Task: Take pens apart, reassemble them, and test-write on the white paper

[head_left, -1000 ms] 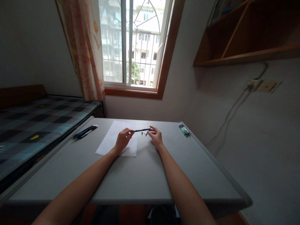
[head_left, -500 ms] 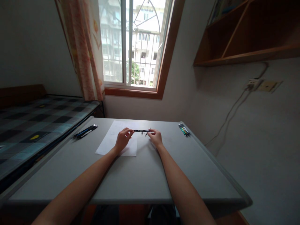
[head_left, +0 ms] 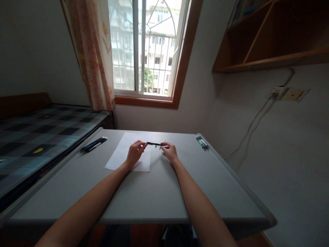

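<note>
Pen (head_left: 153,143) pinched between left hand (head_left: 135,153) and right hand (head_left: 169,151) above grey desk (head_left: 154,195), paper (head_left: 120,154); window (head_left: 144,48) behind.

A single head-worn view looks forward and down from the worktop's (head_left: 154,199) near edge toward the far window (head_left: 144,48). The bed (head_left: 38,133) is left, the shelf (head_left: 269,41) right, and the left hand (head_left: 135,153) and right hand (head_left: 170,151) are midway out.

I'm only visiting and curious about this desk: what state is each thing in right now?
left hand, pinching one end of the pen.
right hand, pinching the pen's other end.
pen, held level between both hands.
sheet of paper, flat on the table, partly under the left hand.
dark pens, lying at the table's left edge.
coloured pens, lying together at its right edge.
curtain, drawn aside.
plug, in the wall socket.
</note>
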`<state>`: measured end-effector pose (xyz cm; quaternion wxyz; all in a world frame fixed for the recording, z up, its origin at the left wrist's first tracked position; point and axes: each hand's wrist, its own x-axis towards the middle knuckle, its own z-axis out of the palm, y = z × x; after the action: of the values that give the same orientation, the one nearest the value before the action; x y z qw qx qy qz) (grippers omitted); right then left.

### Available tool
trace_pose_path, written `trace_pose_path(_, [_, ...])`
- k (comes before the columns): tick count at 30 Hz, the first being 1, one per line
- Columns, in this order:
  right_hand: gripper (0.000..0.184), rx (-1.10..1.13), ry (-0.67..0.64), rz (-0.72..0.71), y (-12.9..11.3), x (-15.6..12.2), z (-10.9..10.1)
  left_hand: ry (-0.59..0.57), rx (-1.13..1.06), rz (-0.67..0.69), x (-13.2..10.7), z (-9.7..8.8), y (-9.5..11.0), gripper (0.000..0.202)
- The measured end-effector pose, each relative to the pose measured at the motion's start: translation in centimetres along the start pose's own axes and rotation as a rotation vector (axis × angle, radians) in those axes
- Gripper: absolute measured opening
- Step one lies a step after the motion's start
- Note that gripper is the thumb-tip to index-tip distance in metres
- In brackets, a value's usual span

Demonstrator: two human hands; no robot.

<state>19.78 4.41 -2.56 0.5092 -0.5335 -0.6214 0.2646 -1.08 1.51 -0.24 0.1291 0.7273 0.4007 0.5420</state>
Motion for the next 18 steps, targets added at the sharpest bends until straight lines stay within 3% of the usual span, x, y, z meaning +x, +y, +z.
trace_pose_path(18, [0.026, 0.097, -0.164, -0.024, -1.1, -0.6, 0.3, 0.037, 0.031, 0.028, 0.0, 0.2, 0.1, 0.018])
